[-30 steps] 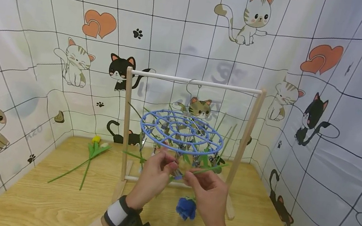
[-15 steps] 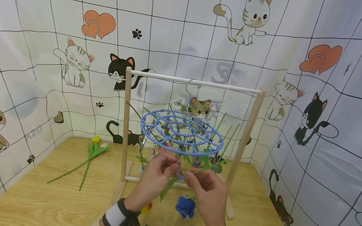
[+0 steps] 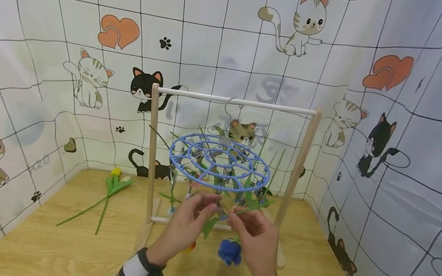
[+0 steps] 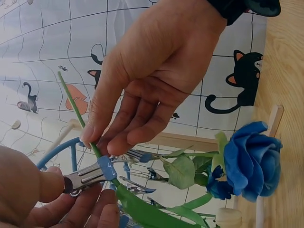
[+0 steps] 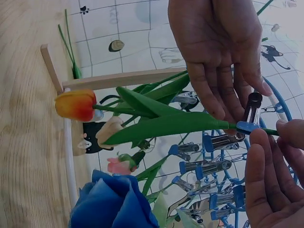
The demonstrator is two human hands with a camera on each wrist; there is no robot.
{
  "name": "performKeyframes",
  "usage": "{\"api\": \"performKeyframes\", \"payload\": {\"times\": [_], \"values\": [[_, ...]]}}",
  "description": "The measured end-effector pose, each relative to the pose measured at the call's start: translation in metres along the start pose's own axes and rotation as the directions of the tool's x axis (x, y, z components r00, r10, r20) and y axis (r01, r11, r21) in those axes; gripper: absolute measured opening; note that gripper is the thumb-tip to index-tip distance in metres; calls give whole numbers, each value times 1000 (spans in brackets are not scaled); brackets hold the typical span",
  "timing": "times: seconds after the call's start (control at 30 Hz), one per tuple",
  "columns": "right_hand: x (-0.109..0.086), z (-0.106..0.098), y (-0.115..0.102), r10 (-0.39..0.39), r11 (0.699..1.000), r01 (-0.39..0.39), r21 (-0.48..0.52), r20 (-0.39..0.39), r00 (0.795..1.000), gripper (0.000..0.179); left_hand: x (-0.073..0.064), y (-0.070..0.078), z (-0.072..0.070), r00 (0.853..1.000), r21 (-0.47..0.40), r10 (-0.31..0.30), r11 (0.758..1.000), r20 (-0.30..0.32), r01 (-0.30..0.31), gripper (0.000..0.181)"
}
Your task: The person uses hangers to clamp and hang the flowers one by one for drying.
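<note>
In the head view my left hand (image 3: pixel 189 224) and right hand (image 3: pixel 258 238) meet just below a round blue clip hanger (image 3: pixel 215 187). My left hand (image 4: pixel 33 190) pinches the handle end of a metal clip (image 4: pixel 85 179) with blue tips. Thumb and fingers of my right hand (image 5: pixel 280 175) pinch the green stem (image 4: pixel 71 102) of an artificial orange tulip (image 5: pixel 76 105). The stem lies at the clip's blue tips; whether they grip it I cannot tell. The tulip hangs bloom down, mostly hidden behind my left hand in the head view.
A wooden stand (image 3: pixel 304 162) with a white top bar (image 3: pixel 210 97) carries the hanger. Several artificial flowers hang from its clips, including a blue rose (image 3: pixel 230 252) near my right hand. A yellow tulip (image 3: pixel 116 172) and a white one lie on the table's left.
The tulip's leaf and orange bloom have come into sight below my left hand. Both hands have shifted only slightly, staying together under the hanger.
</note>
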State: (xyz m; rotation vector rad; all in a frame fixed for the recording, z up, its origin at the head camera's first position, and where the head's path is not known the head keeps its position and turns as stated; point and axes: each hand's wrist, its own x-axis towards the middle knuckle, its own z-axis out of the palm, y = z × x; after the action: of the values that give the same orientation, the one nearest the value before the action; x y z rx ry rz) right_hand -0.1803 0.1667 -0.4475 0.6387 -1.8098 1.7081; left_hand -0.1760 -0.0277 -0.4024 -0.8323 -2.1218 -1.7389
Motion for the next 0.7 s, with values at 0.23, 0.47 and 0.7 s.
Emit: {"api": "performKeyframes", "payload": {"times": [0.23,0.47,0.7], "values": [[-2,-4,1,1,999,-1,-41,-13,1000,15,-7,-8,-3,998,36,34,999,51,-36,32],[-4,-7,-5,-5,998,5,-57,5,1000,13,-14,-31,-8,994,145,34,988,109,-50,42],[-9,-14,9,25,998,-23,-66,33,999,19,-24,-34,-17,984,209,37,975,176,-75,40]]}}
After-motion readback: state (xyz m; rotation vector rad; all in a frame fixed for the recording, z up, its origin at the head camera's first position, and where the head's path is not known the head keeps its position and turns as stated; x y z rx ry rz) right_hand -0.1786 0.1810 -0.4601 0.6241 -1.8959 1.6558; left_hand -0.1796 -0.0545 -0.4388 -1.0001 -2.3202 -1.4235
